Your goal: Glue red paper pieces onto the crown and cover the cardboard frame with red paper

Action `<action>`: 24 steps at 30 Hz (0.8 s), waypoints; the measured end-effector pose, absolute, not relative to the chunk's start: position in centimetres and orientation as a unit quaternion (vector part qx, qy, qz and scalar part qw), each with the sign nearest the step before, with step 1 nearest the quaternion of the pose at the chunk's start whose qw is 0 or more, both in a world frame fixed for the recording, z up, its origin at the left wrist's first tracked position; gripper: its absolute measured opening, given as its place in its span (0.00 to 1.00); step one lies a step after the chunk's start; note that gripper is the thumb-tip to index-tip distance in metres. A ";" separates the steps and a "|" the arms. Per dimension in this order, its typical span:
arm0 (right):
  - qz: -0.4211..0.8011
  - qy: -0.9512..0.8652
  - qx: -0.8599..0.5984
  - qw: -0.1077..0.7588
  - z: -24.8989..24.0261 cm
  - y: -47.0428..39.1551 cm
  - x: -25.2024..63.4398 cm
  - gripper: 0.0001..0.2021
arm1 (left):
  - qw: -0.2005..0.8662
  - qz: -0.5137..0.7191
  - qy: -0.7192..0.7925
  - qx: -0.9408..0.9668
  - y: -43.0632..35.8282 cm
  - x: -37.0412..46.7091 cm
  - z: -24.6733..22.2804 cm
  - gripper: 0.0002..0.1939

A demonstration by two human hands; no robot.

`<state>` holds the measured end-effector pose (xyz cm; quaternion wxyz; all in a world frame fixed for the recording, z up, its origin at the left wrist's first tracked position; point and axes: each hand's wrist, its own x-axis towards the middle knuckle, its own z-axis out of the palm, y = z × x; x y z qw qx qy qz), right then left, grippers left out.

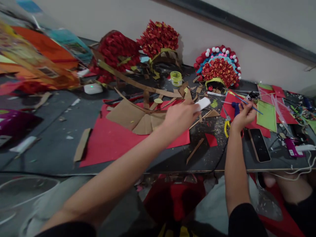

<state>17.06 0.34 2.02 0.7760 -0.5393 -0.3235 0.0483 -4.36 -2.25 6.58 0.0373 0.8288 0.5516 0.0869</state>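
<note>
My left hand [181, 113] grasps a small white block [203, 104]; my right hand [244, 115] grips a slim blue stick [255, 110]. Near the left hand, folded brown cardboard [128, 117] lies on a large red sheet [108, 144]. Yellow-handled scissors [226, 126] rest beside my right wrist on the black desk [59, 144].

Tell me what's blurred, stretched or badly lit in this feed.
Head view: the orange sheet at far left is smeared and stretched; the white block in the left hand looks washed out; shadow darkens the black table beside the left forearm; below the tabletop it is dim.
</note>
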 end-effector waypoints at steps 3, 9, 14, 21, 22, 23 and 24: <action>0.046 -0.336 -0.519 0.784 1.9 0.5 17.2 0.09 | 0.028 0.065 0.527 0.847 0.8 -0.8 6.0 0.15; 0.045 -0.355 -0.517 0.778 1.6 0.6 17.0 0.10 | 0.028 0.045 0.480 0.875 2.4 1.4 1.7 0.18; 0.049 -0.375 -0.523 0.764 1.5 0.6 16.7 0.10 | 0.014 0.021 0.460 0.888 2.3 1.2 0.9 0.18; 0.052 -0.380 -0.521 0.763 1.4 0.6 16.8 0.09 | 0.016 0.006 0.459 0.889 2.4 1.5 1.3 0.19; 0.055 -0.381 -0.519 0.763 1.4 0.6 16.8 0.09 | 0.016 0.006 0.459 0.888 2.4 1.6 1.3 0.19; 0.057 -0.382 -0.518 0.763 1.4 0.6 16.8 0.09 | 0.017 0.004 0.460 0.888 2.4 1.6 1.3 0.19; 0.058 -0.382 -0.517 0.763 1.4 0.6 16.8 0.09 | 0.017 0.003 0.459 0.888 2.3 1.6 1.4 0.19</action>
